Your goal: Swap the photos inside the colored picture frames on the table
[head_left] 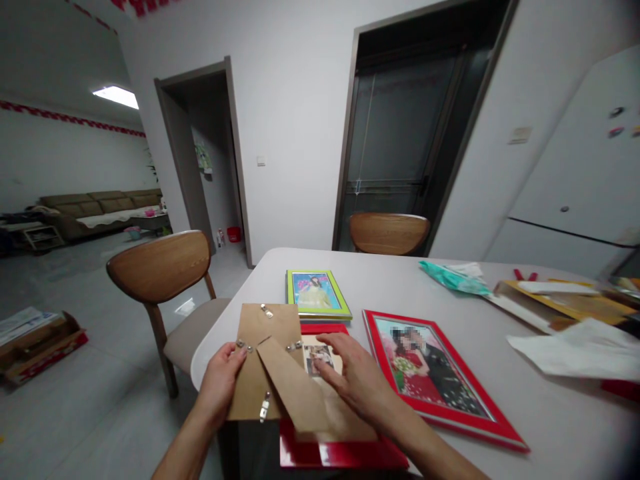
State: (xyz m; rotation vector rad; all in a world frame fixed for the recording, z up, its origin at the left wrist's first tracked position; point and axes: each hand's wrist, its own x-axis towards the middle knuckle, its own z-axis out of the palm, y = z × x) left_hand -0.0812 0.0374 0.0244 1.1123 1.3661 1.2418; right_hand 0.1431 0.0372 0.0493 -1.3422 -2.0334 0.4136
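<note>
My left hand grips the left edge of a brown cardboard frame backing with metal clips and a fold-out stand, held tilted above the table's near edge. My right hand rests with fingers stretched flat on a small photo and brown paper lying inside a red frame that sits face down under both hands. A small green-framed picture lies just beyond. A large red-framed photo lies flat to the right of my right hand.
The white table carries a teal cloth, yellow packaging and white paper at the right. Wooden chairs stand at the left and far side. A cardboard box lies on the floor left.
</note>
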